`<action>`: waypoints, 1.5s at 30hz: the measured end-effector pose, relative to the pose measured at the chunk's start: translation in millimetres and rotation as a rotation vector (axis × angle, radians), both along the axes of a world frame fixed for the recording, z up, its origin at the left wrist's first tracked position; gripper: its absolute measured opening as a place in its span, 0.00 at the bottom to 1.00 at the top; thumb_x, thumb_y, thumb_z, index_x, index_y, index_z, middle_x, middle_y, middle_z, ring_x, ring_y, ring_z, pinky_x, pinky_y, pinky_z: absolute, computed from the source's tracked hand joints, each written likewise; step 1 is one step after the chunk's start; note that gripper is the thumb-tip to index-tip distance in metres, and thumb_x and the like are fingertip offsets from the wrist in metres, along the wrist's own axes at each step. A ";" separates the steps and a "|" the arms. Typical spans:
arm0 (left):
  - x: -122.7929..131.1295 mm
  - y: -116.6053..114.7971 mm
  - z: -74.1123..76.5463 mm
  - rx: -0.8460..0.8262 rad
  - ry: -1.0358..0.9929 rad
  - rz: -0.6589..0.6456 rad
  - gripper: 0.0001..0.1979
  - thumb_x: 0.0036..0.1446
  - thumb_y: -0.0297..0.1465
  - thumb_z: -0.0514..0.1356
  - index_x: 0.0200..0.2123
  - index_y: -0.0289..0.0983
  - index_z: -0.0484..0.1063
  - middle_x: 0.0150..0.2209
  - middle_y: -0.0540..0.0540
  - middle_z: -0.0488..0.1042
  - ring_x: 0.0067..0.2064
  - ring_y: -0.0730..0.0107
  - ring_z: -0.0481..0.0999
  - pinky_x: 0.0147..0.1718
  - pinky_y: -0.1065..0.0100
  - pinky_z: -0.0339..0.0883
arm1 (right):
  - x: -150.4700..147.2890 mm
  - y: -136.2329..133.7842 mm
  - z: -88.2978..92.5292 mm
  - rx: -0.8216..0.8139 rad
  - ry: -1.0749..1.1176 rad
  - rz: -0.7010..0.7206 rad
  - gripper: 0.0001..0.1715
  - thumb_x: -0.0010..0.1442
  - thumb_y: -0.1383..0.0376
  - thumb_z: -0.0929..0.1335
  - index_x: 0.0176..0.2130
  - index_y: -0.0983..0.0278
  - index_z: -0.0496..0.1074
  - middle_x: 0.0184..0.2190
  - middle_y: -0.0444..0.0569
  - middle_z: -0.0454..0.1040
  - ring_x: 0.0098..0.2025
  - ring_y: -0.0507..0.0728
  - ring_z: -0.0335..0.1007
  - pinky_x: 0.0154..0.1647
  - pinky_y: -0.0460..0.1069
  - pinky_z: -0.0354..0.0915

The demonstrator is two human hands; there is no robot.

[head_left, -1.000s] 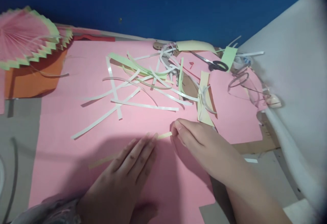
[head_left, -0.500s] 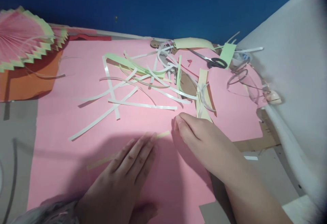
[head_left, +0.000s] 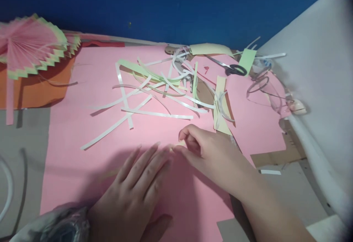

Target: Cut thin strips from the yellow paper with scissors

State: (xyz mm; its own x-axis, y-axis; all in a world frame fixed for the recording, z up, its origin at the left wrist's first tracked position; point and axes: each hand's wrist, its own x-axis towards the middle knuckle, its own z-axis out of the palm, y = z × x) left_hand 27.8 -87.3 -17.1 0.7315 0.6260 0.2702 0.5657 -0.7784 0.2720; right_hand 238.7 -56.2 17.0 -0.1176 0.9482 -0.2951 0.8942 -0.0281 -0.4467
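Observation:
My left hand (head_left: 140, 183) lies flat on a large pink paper sheet (head_left: 66, 172), fingers stretched out over a narrow pale yellow paper strip (head_left: 110, 174). The strip's left part is in the hand's shadow and its middle is hidden under the fingers. At the strip's right end is my right hand (head_left: 204, 153), curled, with thumb and forefinger around that end. Its other fingers are folded into the palm. Just beyond both hands lie several loose white paper strips (head_left: 157, 114), crossing one another. Green strips (head_left: 138, 71) are tangled among them.
Black-handled scissors (head_left: 235, 70) lie at the back right, beside a green paper piece (head_left: 248, 61) and wire-framed glasses (head_left: 257, 84). A pleated pink-and-green paper fan (head_left: 35, 47) rests at the left on orange paper (head_left: 52, 95). A blue wall (head_left: 165, 10) closes the back.
My right hand has moved left and slightly down to the yellow strip's end, and its thumb and forefinger have parted around it. My left hand stays flat on the strip. The view has shifted slightly.

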 end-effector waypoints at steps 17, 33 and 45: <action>2.5 -5.3 -0.2 -0.068 0.095 -0.149 0.23 0.61 0.46 0.54 0.55 0.42 0.68 0.60 0.52 0.69 0.61 0.64 0.62 0.65 0.61 0.32 | -21.6 -3.4 -17.9 0.295 -0.141 0.064 0.06 0.64 0.62 0.65 0.38 0.62 0.64 0.35 0.49 0.70 0.36 0.61 0.66 0.37 0.54 0.61; 3.8 -6.9 -17.3 0.047 0.176 -0.061 0.35 0.60 0.49 0.49 0.62 0.30 0.59 0.67 0.36 0.55 0.66 0.49 0.49 0.63 0.54 0.36 | -10.1 1.1 -25.6 0.465 -0.461 0.153 0.08 0.66 0.60 0.61 0.36 0.62 0.63 0.31 0.49 0.68 0.32 0.62 0.66 0.31 0.53 0.58; 3.4 -4.5 -25.9 0.145 0.099 0.000 0.34 0.62 0.50 0.46 0.60 0.29 0.62 0.63 0.36 0.61 0.65 0.52 0.53 0.61 0.58 0.43 | -7.4 2.0 -32.7 0.544 -0.523 0.175 0.11 0.69 0.61 0.57 0.37 0.62 0.63 0.31 0.51 0.70 0.31 0.61 0.67 0.31 0.53 0.58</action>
State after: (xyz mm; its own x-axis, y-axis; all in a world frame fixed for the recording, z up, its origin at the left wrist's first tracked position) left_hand 31.2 -91.8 -43.0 0.7589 0.5860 0.2841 0.5843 -0.8053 0.1001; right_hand 231.3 -54.2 -15.7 -0.2528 0.9560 0.1487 0.9638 0.2355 0.1248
